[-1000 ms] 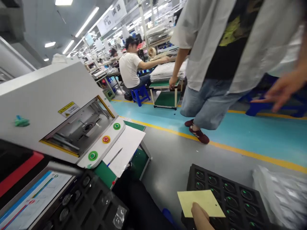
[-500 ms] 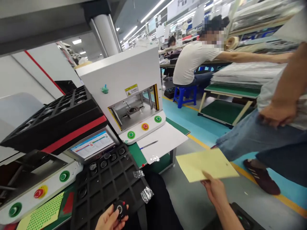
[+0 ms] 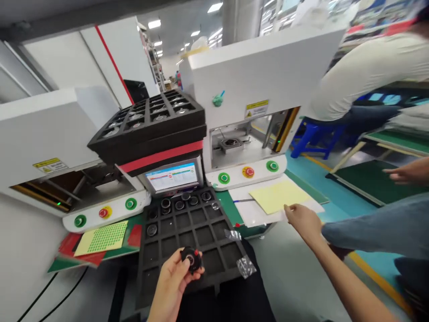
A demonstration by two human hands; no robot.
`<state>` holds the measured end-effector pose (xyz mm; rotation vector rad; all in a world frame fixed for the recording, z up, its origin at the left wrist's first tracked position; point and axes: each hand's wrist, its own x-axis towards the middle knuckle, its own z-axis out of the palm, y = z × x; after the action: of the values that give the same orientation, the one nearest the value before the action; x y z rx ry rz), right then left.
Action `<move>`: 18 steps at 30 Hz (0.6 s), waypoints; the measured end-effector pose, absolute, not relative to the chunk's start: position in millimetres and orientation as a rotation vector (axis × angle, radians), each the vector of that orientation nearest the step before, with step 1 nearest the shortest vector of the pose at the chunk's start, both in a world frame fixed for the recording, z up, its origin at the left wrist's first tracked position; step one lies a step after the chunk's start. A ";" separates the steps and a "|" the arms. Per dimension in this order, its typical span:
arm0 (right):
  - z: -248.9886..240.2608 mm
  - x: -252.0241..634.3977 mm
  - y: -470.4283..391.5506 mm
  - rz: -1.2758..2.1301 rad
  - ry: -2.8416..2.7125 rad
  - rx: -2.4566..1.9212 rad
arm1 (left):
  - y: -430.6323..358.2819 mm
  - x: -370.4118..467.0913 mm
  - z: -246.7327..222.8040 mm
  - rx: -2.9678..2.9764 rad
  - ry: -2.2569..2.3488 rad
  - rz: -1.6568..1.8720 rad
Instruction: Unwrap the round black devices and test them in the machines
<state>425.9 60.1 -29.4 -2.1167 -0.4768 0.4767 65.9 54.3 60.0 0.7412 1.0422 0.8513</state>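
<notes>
My left hand [image 3: 176, 275] is closed around a small round black part [image 3: 191, 260] with a ring-shaped centre and a red spot on its rim. It is held above the front of a black compartment tray [image 3: 164, 246], whose back compartments hold several round black parts. My right hand [image 3: 303, 219] pinches the near edge of a yellow sheet [image 3: 278, 197]. That sheet lies over white paper [image 3: 246, 217] on the green bench top, partly covering a pen [image 3: 243, 201].
Behind the tray stand a screen [image 3: 174, 176] and stacked black trays [image 3: 150, 134]. White machines with green and red buttons flank them, the right one [image 3: 254, 80] open in front. Clear plastic scraps [image 3: 246, 267] lie on the tray edge. People are at the right.
My right hand has brought the yellow sheet from the air over the floor onto the white paper. The view has turned left. My left hand still holds the round black part.
</notes>
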 end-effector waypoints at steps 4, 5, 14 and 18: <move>-5.8 336.5 36.6 0.500 -0.767 -1.949 | 59.6 64.6 61.2 0.700 0.878 0.880; 2.3 308.8 30.9 0.537 -0.849 -1.869 | 59.8 64.4 60.1 0.697 0.831 0.889; 52.9 172.0 22.2 0.837 -1.131 -0.915 | 50.4 37.3 58.0 1.046 0.811 1.073; 54.1 164.6 27.5 0.854 -1.087 -0.900 | 50.3 29.2 62.1 1.089 0.868 1.066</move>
<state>164.6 27.5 54.1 -0.8996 -1.0870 0.8536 29.2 50.3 62.1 1.0891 0.8676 1.0656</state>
